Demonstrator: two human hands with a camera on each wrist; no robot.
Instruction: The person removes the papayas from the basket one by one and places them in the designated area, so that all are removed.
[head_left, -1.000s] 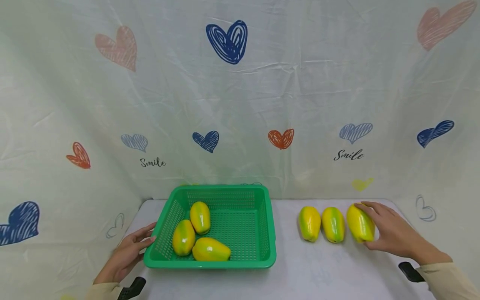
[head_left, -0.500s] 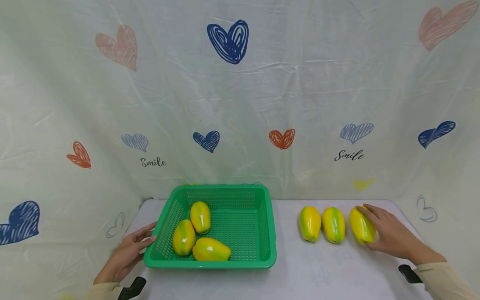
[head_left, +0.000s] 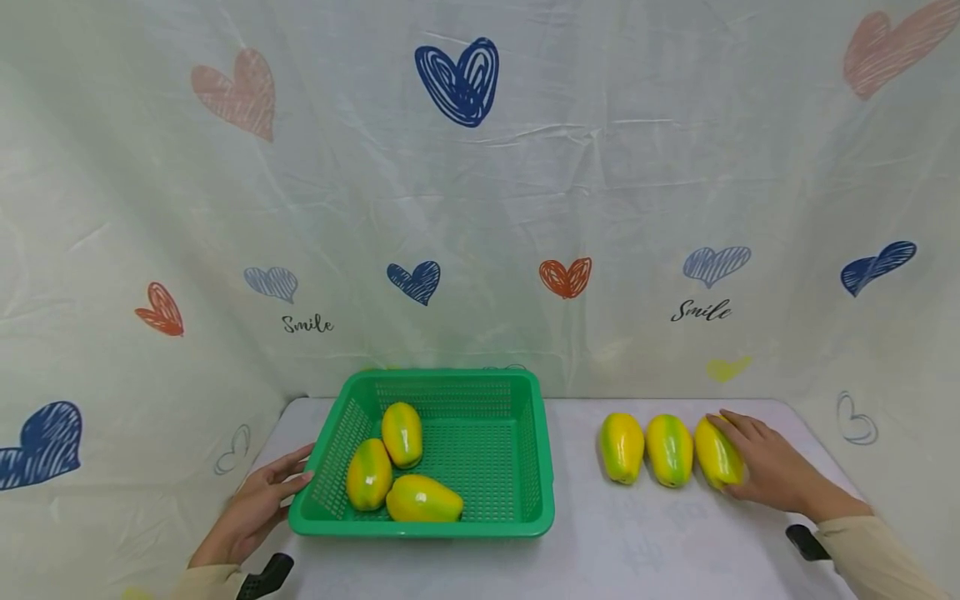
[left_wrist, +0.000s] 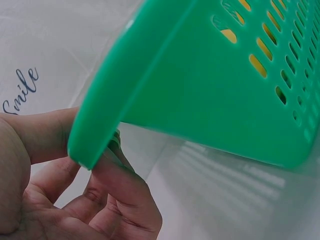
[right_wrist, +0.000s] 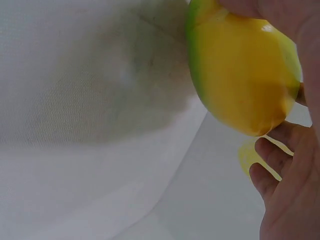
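Note:
My right hand (head_left: 772,467) grips a glossy yellow-green papaya (head_left: 718,457) at the right end of a row on the table. In the right wrist view, thumb and fingers lie around that papaya (right_wrist: 245,70), with some fingers off it. To its left stand two more papayas, a greener-striped one (head_left: 670,450) and an outer one (head_left: 622,448). At the left, a green plastic basket (head_left: 420,529) holds three papayas (head_left: 424,499). My left hand (head_left: 251,512) pinches the basket's left rim (left_wrist: 100,110), its fingers curled beneath the edge.
The white-covered table (head_left: 600,550) reaches back to a pale curtain (head_left: 480,200) printed with hearts and "Smile". Dark wrist straps (head_left: 807,542) sit at both sleeves. Table surface shows between the basket and the row of papayas.
My right hand first shifted the papaya slightly right, then back left, closer to the middle papaya. The left hand and basket stay in place.

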